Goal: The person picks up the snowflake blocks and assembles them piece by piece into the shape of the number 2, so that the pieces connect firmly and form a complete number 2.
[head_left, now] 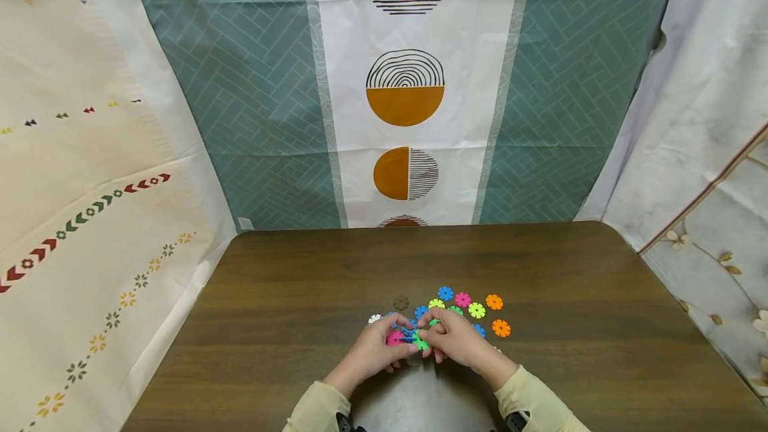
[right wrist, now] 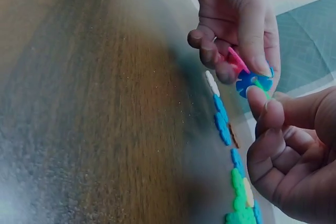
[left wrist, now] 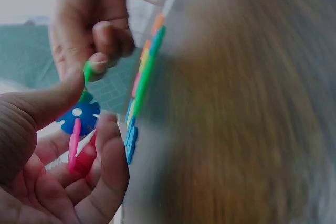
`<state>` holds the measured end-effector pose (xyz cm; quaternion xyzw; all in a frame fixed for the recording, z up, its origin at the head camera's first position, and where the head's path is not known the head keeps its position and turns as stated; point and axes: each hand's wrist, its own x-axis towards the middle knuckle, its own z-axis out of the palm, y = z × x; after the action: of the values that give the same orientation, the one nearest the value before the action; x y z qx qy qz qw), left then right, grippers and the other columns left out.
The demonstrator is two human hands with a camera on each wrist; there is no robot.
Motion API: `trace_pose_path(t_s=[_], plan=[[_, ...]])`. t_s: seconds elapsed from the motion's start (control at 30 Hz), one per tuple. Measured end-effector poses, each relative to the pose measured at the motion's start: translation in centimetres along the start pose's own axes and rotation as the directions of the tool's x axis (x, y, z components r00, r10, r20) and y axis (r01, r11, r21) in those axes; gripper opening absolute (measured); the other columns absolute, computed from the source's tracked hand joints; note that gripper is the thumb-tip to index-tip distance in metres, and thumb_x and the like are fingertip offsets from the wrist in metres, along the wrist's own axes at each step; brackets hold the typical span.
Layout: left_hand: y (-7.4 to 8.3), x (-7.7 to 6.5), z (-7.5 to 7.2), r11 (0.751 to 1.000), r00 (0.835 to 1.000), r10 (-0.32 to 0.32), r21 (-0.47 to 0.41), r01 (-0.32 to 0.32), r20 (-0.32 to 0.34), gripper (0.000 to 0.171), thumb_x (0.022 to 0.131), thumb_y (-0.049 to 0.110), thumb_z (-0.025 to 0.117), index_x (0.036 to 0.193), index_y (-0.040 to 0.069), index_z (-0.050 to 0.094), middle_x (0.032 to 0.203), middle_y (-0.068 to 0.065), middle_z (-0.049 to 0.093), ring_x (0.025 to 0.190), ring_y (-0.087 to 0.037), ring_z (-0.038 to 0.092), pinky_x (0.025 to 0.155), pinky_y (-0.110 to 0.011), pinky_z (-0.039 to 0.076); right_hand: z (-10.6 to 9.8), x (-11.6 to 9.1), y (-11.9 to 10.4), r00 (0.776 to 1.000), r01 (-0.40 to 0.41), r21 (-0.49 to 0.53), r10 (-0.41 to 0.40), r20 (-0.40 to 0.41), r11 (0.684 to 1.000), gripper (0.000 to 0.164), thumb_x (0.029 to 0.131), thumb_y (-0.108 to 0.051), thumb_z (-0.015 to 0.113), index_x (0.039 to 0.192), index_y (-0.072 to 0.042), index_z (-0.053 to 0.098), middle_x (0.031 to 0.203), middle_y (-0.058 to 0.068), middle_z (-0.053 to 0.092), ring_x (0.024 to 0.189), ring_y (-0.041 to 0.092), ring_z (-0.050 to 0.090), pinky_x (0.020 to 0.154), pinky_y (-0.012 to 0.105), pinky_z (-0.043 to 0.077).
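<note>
Near the table's front, my left hand [head_left: 379, 347] pinches a blue notched disc [left wrist: 79, 115] between thumb and fingers. A pink notched disc [left wrist: 74, 148] is slotted into the blue one and stands crosswise to it. From the other side my right hand [head_left: 459, 337] pinches a green notched disc [head_left: 421, 341] at the blue disc's edge. The green disc [right wrist: 261, 88] touches the blue one; whether it sits fully in a slot is hidden by the fingertips. All three discs are held above the table between both hands.
Loose notched discs lie flat beyond the hands: an orange disc [head_left: 501, 328], a brown disc [head_left: 401, 302], a white disc [head_left: 375, 319], a magenta disc [head_left: 463, 299] and several blue, green and yellow ones. They rest on the brown wooden table [head_left: 270, 299]. Patterned cloths hang behind and at both sides.
</note>
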<state>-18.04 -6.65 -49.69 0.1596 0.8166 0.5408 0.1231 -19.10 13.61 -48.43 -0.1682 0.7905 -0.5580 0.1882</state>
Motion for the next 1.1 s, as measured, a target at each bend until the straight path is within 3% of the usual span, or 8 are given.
trace_pose_path(t_s=[0.17, 0.33, 0.43, 0.5, 0.63, 0.8, 0.9, 1.1], plan=[[0.2, -0.1, 0.0, 0.947, 0.988, 0.133, 0.305, -0.101, -0.085, 0.038, 0.077, 0.041, 0.082, 0.108, 0.021, 0.072, 0.096, 0.009, 0.068, 0.084, -0.007, 0.058, 0.072, -0.026, 0.049, 0.4, 0.5, -0.1, 1.000, 0.020, 0.034, -0.019, -0.024, 0.999, 0.017, 0.098, -0.016, 0.060, 0.101, -0.002, 0.051, 0.060, 0.011, 0.061, 0.047, 0.026, 0.054, 0.048, 0.027, 0.042], [-0.1, -0.2, 0.1, 0.930, 0.969, 0.169, 0.355, -0.097, -0.178, 0.030, 0.078, 0.038, 0.082, 0.101, 0.020, 0.074, 0.092, 0.007, 0.070, 0.081, -0.006, 0.058, 0.069, -0.025, 0.049, 0.7, 1.2, -0.2, 0.995, 0.027, 0.021, -0.025, -0.096, 0.999, 0.022, 0.101, -0.021, 0.054, 0.103, 0.001, 0.053, 0.061, 0.007, 0.060, 0.049, 0.028, 0.056, 0.050, 0.031, 0.047], [-0.3, -0.2, -0.1, 0.932, 0.964, 0.158, 0.355, -0.075, -0.212, 0.029, 0.077, 0.035, 0.083, 0.096, 0.016, 0.073, 0.089, 0.003, 0.070, 0.075, -0.008, 0.057, 0.063, -0.024, 0.047, 0.8, 1.7, -0.1, 0.981, 0.042, -0.140, -0.068, -0.183, 0.989, 0.021, 0.103, -0.019, 0.052, 0.103, 0.000, 0.060, 0.065, 0.005, 0.061, 0.048, 0.020, 0.054, 0.048, 0.029, 0.046], [-0.4, -0.2, -0.4, 0.933, 0.964, 0.143, 0.357, -0.055, -0.224, 0.032, 0.077, 0.036, 0.083, 0.098, 0.013, 0.072, 0.092, 0.000, 0.070, 0.077, -0.010, 0.059, 0.064, -0.026, 0.048, 0.9, 2.1, 0.1, 0.968, 0.048, -0.322, -0.124, -0.220, 0.946, 0.015, 0.100, -0.016, 0.057, 0.101, -0.003, 0.065, 0.070, 0.001, 0.063, 0.052, 0.013, 0.052, 0.049, 0.027, 0.044], [-0.5, -0.2, -0.7, 0.944, 0.971, 0.101, 0.328, -0.024, -0.219, 0.042, 0.081, 0.038, 0.079, 0.114, 0.014, 0.070, 0.105, -0.004, 0.071, 0.091, -0.018, 0.064, 0.075, -0.034, 0.051, 1.3, 2.8, 0.5, 0.959, 0.069, -0.618, -0.223, -0.175, 0.783, 0.014, 0.088, -0.016, 0.073, 0.101, -0.010, 0.072, 0.080, -0.002, 0.067, 0.067, 0.012, 0.058, 0.060, 0.030, 0.049], [-0.5, -0.3, -0.8, 0.945, 0.970, 0.125, 0.321, -0.053, -0.209, 0.043, 0.086, 0.039, 0.074, 0.123, 0.017, 0.069, 0.114, -0.003, 0.070, 0.099, -0.021, 0.064, 0.080, -0.038, 0.052, 1.8, 3.2, 0.7, 0.953, 0.077, -0.747, -0.268, -0.139, 0.660, 0.026, 0.081, -0.021, 0.080, 0.104, -0.014, 0.071, 0.094, 0.003, 0.069, 0.086, 0.023, 0.066, 0.072, 0.041, 0.054], [-0.5, -0.4, -0.7, 0.937, 0.963, 0.155, 0.341, -0.073, -0.219, 0.040, 0.085, 0.040, 0.074, 0.118, 0.016, 0.071, 0.111, -0.003, 0.071, 0.097, -0.020, 0.065, 0.079, -0.035, 0.052, 1.9, 3.0, 0.5, 0.954, 0.052, -0.745, -0.253, -0.159, 0.665, 0.025, 0.079, -0.022, 0.083, 0.096, -0.013, 0.067, 0.086, 0.002, 0.061, 0.078, 0.022, 0.061, 0.065, 0.039, 0.051], [-0.4, -0.6, -0.8, 0.962, 0.963, 0.111, 0.271, -0.042, -0.245, 0.040, 0.084, 0.041, 0.075, 0.114, 0.015, 0.072, 0.096, -0.004, 0.071, 0.068, -0.013, 0.064, 0.061, -0.028, 0.053, 1.6, 2.6, 0.3, 0.974, 0.034, -0.657, -0.174, -0.149, 0.753, 0.031, 0.078, -0.018, 0.084, 0.088, -0.012, 0.055, 0.078, -0.002, 0.049, 0.067, 0.014, 0.046, 0.059, 0.030, 0.041]])
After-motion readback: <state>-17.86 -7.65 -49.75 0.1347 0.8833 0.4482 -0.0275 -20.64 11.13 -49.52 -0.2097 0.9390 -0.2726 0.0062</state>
